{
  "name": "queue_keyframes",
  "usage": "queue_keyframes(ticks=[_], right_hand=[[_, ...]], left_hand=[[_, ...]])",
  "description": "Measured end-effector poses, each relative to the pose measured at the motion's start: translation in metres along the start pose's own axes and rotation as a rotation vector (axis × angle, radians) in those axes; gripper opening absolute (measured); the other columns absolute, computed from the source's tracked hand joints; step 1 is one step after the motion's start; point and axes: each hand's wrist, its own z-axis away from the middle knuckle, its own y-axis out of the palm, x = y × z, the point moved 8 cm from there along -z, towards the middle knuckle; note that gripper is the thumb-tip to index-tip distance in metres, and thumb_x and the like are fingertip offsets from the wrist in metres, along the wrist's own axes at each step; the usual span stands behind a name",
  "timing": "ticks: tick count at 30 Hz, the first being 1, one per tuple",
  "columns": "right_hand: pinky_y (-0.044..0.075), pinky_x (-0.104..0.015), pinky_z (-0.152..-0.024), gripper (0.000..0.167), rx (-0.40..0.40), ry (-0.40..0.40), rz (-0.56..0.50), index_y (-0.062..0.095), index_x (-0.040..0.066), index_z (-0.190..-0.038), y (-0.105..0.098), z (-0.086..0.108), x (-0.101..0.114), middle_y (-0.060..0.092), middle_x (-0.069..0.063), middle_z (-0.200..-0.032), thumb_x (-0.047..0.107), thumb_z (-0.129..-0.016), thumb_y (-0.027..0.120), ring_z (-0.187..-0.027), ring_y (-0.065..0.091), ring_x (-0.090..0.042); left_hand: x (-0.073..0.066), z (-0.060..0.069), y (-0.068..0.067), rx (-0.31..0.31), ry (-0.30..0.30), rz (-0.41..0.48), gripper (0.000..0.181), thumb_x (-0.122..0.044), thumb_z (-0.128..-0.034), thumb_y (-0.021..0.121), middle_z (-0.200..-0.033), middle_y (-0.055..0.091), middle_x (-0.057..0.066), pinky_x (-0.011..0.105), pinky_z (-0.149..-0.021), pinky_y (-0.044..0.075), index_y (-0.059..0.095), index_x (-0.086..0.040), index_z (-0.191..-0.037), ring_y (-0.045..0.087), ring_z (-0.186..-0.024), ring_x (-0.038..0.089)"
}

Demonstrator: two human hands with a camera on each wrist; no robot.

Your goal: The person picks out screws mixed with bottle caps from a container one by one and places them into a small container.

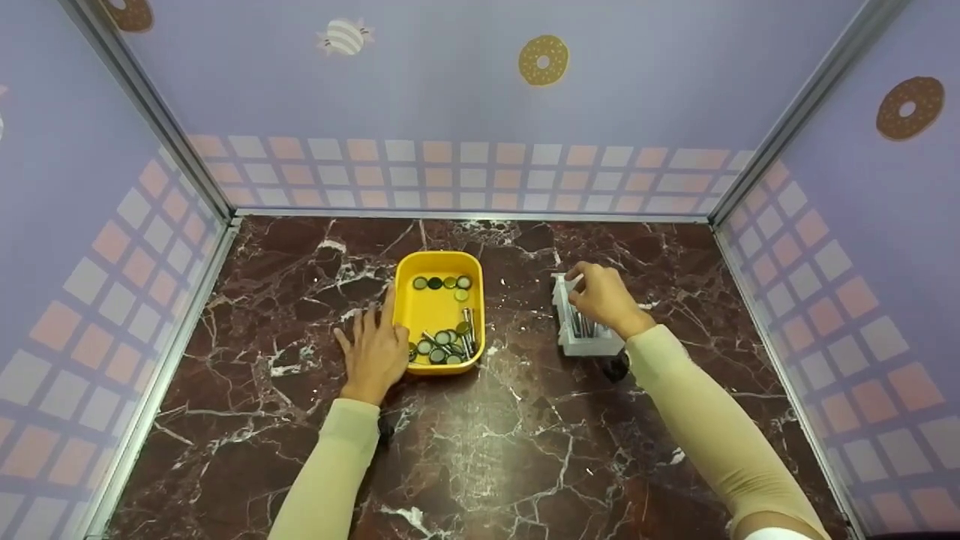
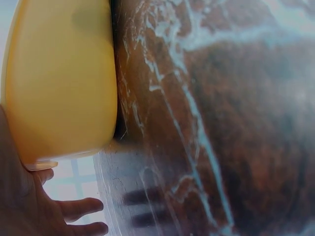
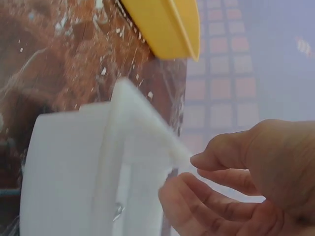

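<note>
A yellow bin (image 1: 403, 300) stands left of centre in the head view. Round, flat discs with shiny rims (image 1: 443, 338) and long metal bolts or screws (image 1: 469, 330) lie inside it. My left hand (image 1: 375, 356) rests against its left side, fingers spread, thumb at the rim. My right hand (image 1: 604, 296) is over a whitish plastic box (image 1: 592, 346) to the right, fingers bent. In the right wrist view, a gap shows between thumb and fingers beside the box's rim (image 3: 147, 115), with nothing visible in it. Slim metal pieces (image 1: 582, 324) lie in the box, partly hidden by that hand.
Dark red marbled tabletop (image 1: 517, 435) lies under both containers. Purple patterned walls (image 1: 450, 97) enclose the back and both sides, with metal strips (image 1: 472, 216) along the edges. Near the bin's far end, several discs (image 1: 435, 283) lie in a loose row.
</note>
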Motion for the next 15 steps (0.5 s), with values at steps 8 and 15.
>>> queue_keyframes(ticks=[8, 15], right_hand=[[0.071, -0.055, -0.089, 0.031, 0.002, -0.118, -0.006, 0.079, -0.005, -0.132, 0.013, 0.0, 0.046, 0.087, -0.024, -0.112, 0.001, -0.102, 0.072, -0.102, 0.086, -0.04], [0.073, -0.051, -0.098, 0.032, 0.1, -0.225, -0.047, 0.079, -0.007, -0.134, 0.045, -0.006, 0.091, 0.086, -0.026, -0.12, -0.001, -0.103, 0.074, -0.106, 0.086, -0.04]], left_hand=[[-0.001, 0.0, -0.001, -0.021, 0.009, -0.021, 0.074, -0.036, -0.1208, 0.036, -0.189, 0.033, 0.03, 0.09, -0.14, 0.0, 0.01, -0.039, -0.189, 0.023, -0.178, 0.061], [-0.003, -0.001, -0.002, -0.031, 0.018, -0.036, 0.074, -0.032, -0.1209, 0.038, -0.189, 0.034, 0.028, 0.091, -0.139, 0.0, 0.012, -0.042, -0.189, 0.023, -0.178, 0.06]])
